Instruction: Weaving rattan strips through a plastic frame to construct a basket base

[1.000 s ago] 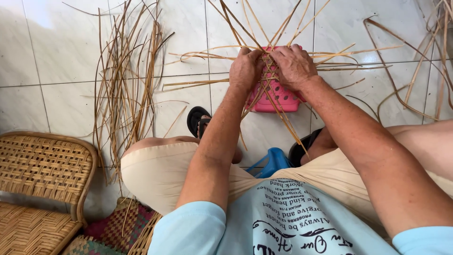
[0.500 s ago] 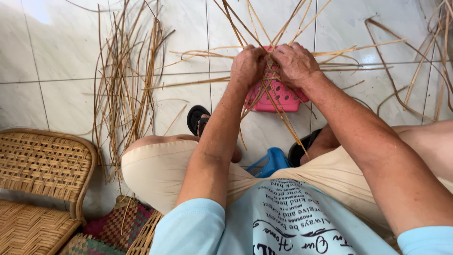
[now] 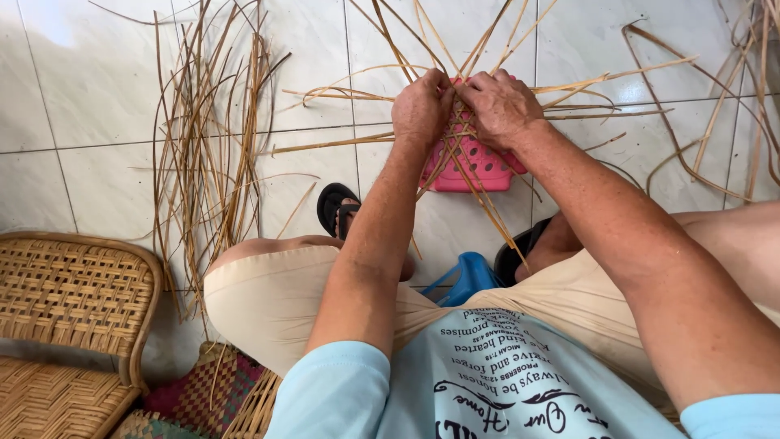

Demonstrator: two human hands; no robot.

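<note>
1. Change since the earlier frame: almost none. Both hands remain at the same spot over the pink stool [image 3: 479, 167]; only the loose strip ends have shifted slightly.
2. Hand state: the left hand [image 3: 421, 106] and right hand [image 3: 504, 104] are closed, side by side, pinching the crossing of the woven strips [image 3: 459, 130].
3. Location: the woven start sits on the stool, in front of the knees, above the tiled floor [image 3: 97, 97].
4. Risk: releasing the pinch would likely let the crossing spring apart, since the strips look stiff.
5. Risk: a sharp bend may crack a dry strip.
6. Appearance: thin, flat, tan strips radiate outward from the centre; a spare bundle [image 3: 207, 154] lies to the left.
</note>
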